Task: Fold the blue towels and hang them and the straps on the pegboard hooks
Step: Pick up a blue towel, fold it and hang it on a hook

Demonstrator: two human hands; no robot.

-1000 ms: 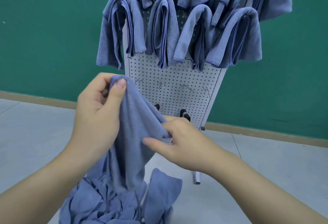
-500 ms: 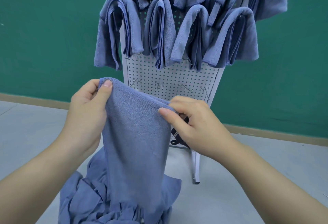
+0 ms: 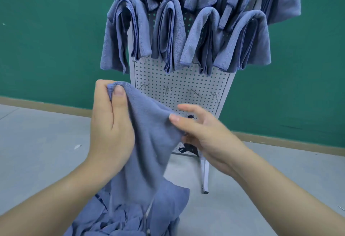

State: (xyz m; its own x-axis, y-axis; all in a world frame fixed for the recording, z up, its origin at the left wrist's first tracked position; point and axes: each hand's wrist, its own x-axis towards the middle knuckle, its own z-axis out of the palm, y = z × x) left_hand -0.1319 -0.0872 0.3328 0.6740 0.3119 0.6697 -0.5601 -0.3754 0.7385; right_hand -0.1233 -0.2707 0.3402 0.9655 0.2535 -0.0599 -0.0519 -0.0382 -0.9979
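I hold a blue towel up in front of the white pegboard. My left hand pinches its top left corner between thumb and fingers. My right hand pinches the towel's right edge, thumb on the front. The towel hangs down to a heap of loose blue towels at the bottom. Several folded blue towels hang on the pegboard's upper rows. Bare metal hooks line the row below them. A dark strap shows low on the board, partly hidden by my right hand.
The pegboard stands on a thin leg on a grey floor. Behind it is a green wall with a tan baseboard. The towel heap lies under my forearms.
My right hand has shifted right and down along the towel's edge and its fingers have spread. The view has tilted slightly, and the towel's top edge slopes more toward the right.
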